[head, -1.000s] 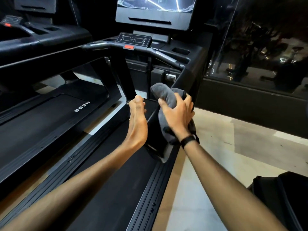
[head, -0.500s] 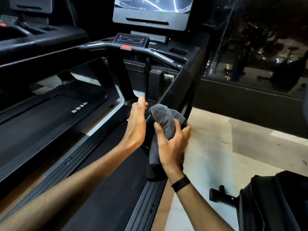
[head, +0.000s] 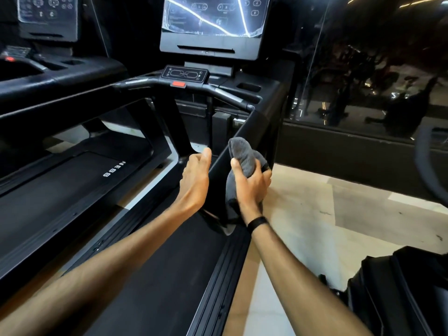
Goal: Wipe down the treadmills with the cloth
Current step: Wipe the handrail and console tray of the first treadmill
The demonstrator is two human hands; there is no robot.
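Cloth, grey and bunched into a thick wad, is pressed against the outer face of the black side arm of the nearer treadmill, on the floor side of it. The right hand grips the cloth from behind, its fingers curled over the wad with the thumb hooked across the near edge, and a loose tail of fabric hangs below the palm toward the side rail. A black band circles the right wrist. The left hand lies on the inner side of the same arm, palm turned toward it; its fingers are straight and held together, holding nothing, and whether they touch the arm cannot be told. Ahead, the handlebar carries a small control panel and a red button, with a screen above. A second treadmill stands to the left. Pale floor lies to the right, a dark bag sitting at its lower corner.
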